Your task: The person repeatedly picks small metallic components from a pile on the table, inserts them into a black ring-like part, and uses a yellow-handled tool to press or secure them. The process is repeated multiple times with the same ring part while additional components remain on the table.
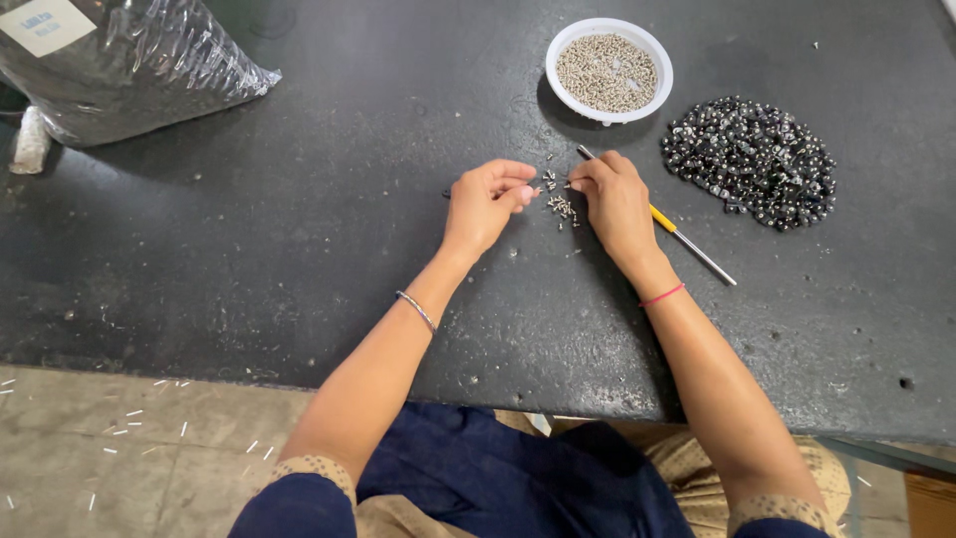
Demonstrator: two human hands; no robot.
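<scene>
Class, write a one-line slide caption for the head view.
Two hands, left hand and right hand, pinch small screws beside a white bowl on a dark table.

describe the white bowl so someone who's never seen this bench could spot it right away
On the dark tabletop, look at the far edge, just beyond the right hand. The white bowl sits there, round and shallow, filled with small silvery metal pieces. The heap of dark shiny beads to its right lies loose on the table; the bowl is the only container.
</scene>
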